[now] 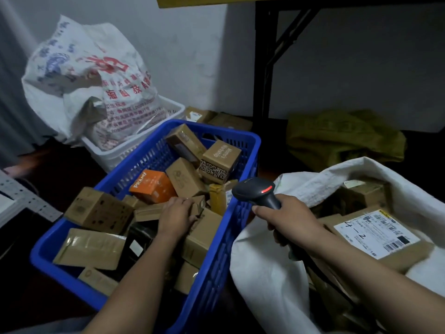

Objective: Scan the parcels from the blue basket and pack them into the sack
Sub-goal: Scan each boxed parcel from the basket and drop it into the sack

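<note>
The left hand (177,215) is down inside the blue basket (243,138), fingers and thumb curled round a small box (199,205) near the middle of the heap; it looks like a grasp just taken, with the box not yet lifted clear. The right hand (287,219) is clenched round the handle of a black scanner (254,189), which hangs over the basket's right rim with its red light lit and its head turned toward the parcels.

The step in hand seems to be picking the next parcel to scan. The next move calls for lifting the small box free, turning it until its label faces the scanner, then carrying it right to the sack (265,273), which stands open just beside the basket. A labelled parcel (378,233) and other cartons already lie inside it.

The basket is far from empty, so much of the task remains. An orange box (154,186) and a printed carton (220,160) lie just behind the hand, and brown cartons crowd the small box on all sides, so neighbours may shift or snag as it comes up. I cannot see where its label is.

Behind the blue basket stands a white basket (134,150) holding a printed bag (91,75). A green sack (342,138) lies crumpled by a black table leg (265,68).
</note>
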